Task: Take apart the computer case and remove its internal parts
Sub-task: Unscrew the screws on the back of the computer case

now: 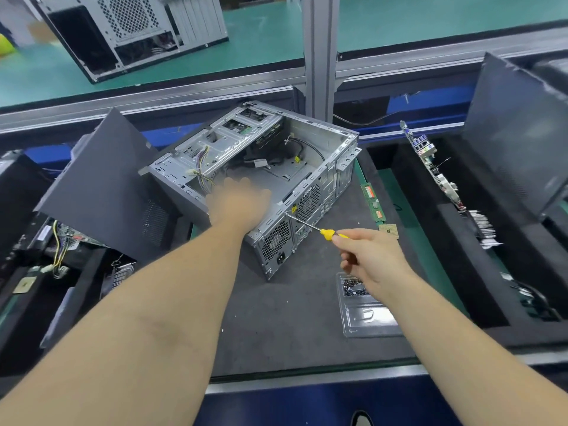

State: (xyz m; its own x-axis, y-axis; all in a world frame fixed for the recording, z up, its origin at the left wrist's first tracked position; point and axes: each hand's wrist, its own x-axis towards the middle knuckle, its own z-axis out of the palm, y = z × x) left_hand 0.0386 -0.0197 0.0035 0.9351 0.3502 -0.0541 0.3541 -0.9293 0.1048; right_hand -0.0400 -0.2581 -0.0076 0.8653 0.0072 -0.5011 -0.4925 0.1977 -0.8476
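I have the computer case (261, 179) lying on its side in the middle of the dark tabletop (292, 318), open face up, its long axis running from near-right, where the vented rear panel faces me, to far-left. My left hand (238, 202) is over the open cavity beside the bundle of wires (203, 173), nearer the inner parts than the other; it is blurred, so I think its fingers are loosely spread and holding nothing, but I cannot be sure. My right hand (368, 256) sits just off the rear panel, fingers pinching the yellow handle of a screwdriver (313, 227) whose tip points left at the panel's upper edge. No brand or label on the case is readable from here.
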